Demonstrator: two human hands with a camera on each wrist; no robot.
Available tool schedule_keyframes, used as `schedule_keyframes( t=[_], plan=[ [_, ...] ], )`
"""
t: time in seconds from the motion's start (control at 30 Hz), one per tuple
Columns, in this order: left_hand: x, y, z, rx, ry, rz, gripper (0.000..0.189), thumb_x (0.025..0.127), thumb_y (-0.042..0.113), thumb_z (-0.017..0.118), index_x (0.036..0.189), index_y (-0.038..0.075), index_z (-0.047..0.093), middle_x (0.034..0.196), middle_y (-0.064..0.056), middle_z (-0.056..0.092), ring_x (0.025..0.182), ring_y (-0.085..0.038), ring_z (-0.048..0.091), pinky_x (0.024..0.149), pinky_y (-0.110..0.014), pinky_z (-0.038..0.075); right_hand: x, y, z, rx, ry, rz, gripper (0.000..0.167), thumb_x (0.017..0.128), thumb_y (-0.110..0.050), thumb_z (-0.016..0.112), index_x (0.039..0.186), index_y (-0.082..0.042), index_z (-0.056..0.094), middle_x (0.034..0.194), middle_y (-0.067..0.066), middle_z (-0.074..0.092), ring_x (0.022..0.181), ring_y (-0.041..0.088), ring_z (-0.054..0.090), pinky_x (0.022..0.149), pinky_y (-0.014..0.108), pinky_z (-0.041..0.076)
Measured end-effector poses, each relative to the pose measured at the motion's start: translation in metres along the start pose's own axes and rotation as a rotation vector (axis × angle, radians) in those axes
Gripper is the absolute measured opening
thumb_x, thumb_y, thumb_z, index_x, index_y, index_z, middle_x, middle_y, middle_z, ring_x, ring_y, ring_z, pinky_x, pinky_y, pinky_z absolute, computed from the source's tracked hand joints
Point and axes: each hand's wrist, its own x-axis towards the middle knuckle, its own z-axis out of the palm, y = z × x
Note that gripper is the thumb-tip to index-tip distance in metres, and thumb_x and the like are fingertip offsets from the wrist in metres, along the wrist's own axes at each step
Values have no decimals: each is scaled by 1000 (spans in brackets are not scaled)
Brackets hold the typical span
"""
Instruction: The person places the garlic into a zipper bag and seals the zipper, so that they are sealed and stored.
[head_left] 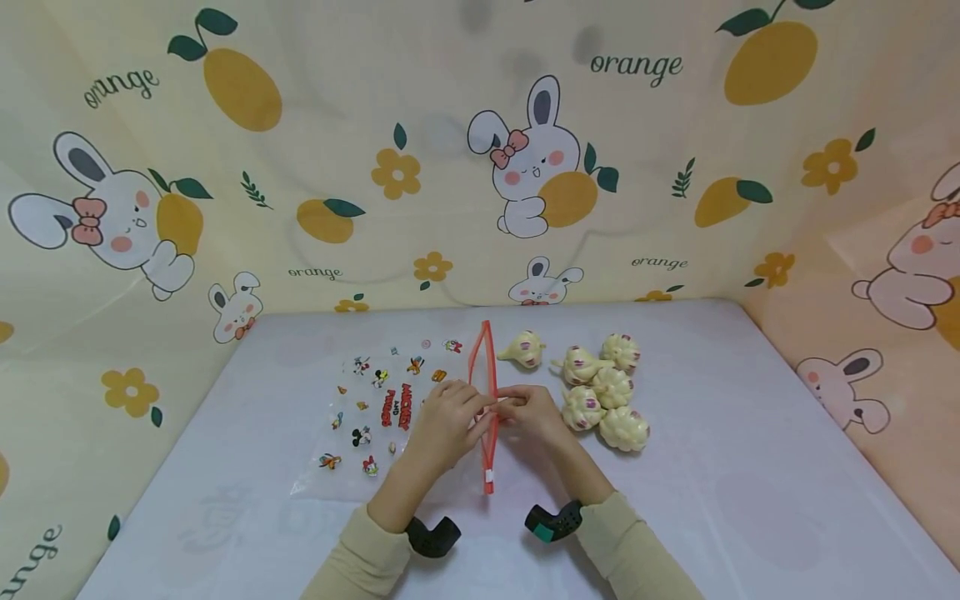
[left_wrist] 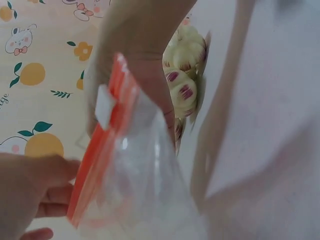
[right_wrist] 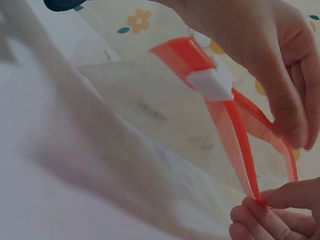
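A clear zip bag (head_left: 401,408) with cartoon prints and "Mickey and Friends" lettering lies flat, its mouth facing right. The red zip strips (head_left: 489,450) at the mouth stand apart in the middle. A white slider (right_wrist: 212,82) sits at the near end. My right hand (head_left: 528,410) pinches one strip between thumb and fingers. Across from it, my left hand (head_left: 448,414) holds the other strip at the fingertips, as the right wrist view shows. Just right of the bag's mouth lies a single garlic bulb (head_left: 527,349). Several more garlic bulbs (head_left: 625,429) cluster beyond the right hand.
A white cloth covers the table (head_left: 750,500). Behind and beside it hangs a backdrop (head_left: 450,208) printed with rabbits, oranges and flowers. Black devices are strapped at the left wrist (head_left: 433,537) and the right wrist (head_left: 553,522).
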Motion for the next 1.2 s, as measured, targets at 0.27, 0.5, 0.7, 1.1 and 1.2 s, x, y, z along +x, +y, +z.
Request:
schedule_keyframes(
  t=[0.27, 0.5, 0.7, 1.1, 1.2],
  plan=[
    [0, 3, -4, -30, 26, -178, 25, 73, 12, 82, 96, 17, 75, 90, 3, 70, 93, -15, 63, 87, -37, 55, 2, -2, 1, -14, 14, 19, 33, 88, -3, 66, 114, 15, 61, 90, 22, 74, 66, 2, 64, 69, 27, 62],
    [4, 1, -12, -331, -67, -583, 63, 71, 8, 81, 129, 9, 57, 118, -13, 59, 100, -25, 64, 80, -38, 57, 3, -3, 0, -30, 17, -1, 33, 87, -2, 65, 115, 15, 61, 91, 26, 73, 66, 2, 64, 70, 28, 62],
    [7, -6, -21, -569, -125, -795, 51, 75, 1, 73, 124, 0, 59, 104, -15, 69, 90, -25, 71, 70, -32, 60, 1, 2, 1, -65, 20, -14, 32, 87, -5, 67, 113, 13, 63, 87, 24, 73, 64, 2, 63, 65, 25, 60],
    [12, -28, -41, -785, -120, -863, 27, 82, 6, 72, 109, 0, 69, 99, -17, 72, 82, -19, 71, 67, -23, 59, 0, 3, 7, -70, 158, -9, 22, 84, -2, 68, 100, 12, 68, 74, 21, 73, 50, -1, 59, 56, 22, 58],
    [10, -38, -44, -892, -100, -856, 28, 83, 6, 71, 109, -3, 69, 94, -18, 72, 79, -16, 71, 71, -24, 60, 1, 3, 5, -84, 197, 8, 19, 84, -3, 68, 98, 11, 70, 71, 18, 73, 50, 0, 59, 54, 20, 56]
  ],
)
